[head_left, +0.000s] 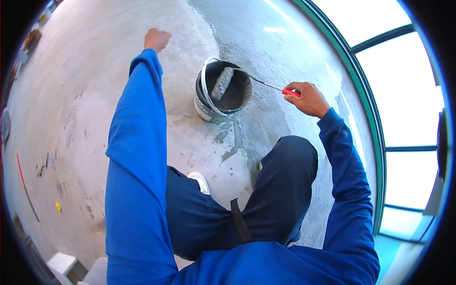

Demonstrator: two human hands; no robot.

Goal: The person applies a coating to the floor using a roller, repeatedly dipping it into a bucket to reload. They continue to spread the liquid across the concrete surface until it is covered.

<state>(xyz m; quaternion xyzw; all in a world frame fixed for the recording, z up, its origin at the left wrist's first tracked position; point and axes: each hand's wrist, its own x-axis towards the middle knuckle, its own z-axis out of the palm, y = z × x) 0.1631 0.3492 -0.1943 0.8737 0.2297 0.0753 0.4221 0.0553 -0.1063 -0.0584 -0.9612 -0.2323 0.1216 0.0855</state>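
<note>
With my right hand (308, 99) I grip the red handle of a paint roller (223, 83). Its thin metal rod reaches left over the rim of a bucket (204, 110), and the roller's grey, coated sleeve is inside the bucket's mouth. Dark grey liquid shows in the bucket, and its white carrying handle is tilted to the left side. My left hand (157, 40) is held out past the bucket, curled into a fist above the floor, touching neither bucket nor roller. Nothing sticks out of that fist.
The concrete floor (85, 137) has a wet, darker coated area on the right and beyond the bucket. Green-framed windows (380, 156) line the right side. A yellow round object (58, 206) and a thin red-and-black rod (26, 185) lie at left. My shoe (199, 182) stands near the bucket.
</note>
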